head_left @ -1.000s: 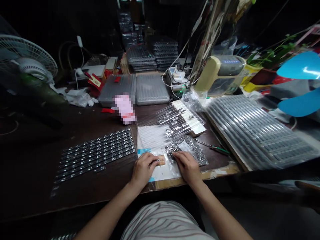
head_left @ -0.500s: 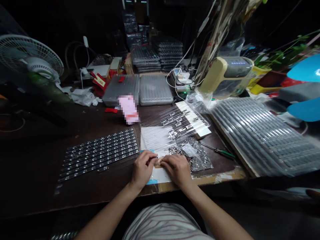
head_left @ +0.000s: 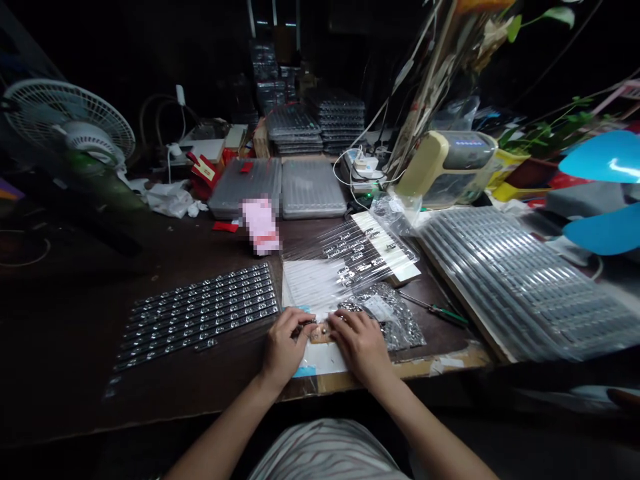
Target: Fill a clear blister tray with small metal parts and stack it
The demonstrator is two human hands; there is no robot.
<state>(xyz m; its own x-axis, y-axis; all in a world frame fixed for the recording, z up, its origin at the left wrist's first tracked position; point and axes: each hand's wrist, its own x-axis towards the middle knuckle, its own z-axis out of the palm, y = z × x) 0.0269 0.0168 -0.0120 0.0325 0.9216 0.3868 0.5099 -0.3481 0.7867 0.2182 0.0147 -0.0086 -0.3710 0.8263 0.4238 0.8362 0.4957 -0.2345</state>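
Near the front edge of the dark table, my left hand (head_left: 285,347) and my right hand (head_left: 357,341) meet over a small tan block (head_left: 320,332) lying on white paper (head_left: 325,360). Both hands have their fingers curled in a pinch on small metal parts at the block. Just right of my right hand lies a clear bag of small shiny metal parts (head_left: 395,317). Behind the hands a sheet of clear plastic strips with metal parts (head_left: 350,257) rests on a white board.
A flat array of dark strips with parts (head_left: 200,313) lies to the left. Large stacked trays (head_left: 520,280) fill the right side, with a green-handled screwdriver (head_left: 440,311) beside them. Grey cases (head_left: 277,187), a fan (head_left: 75,127) and a beige device (head_left: 445,163) stand behind.
My right hand left the bag of metal parts and moved left to the tan block, where it now meets my left hand. The camera view shifted slightly.
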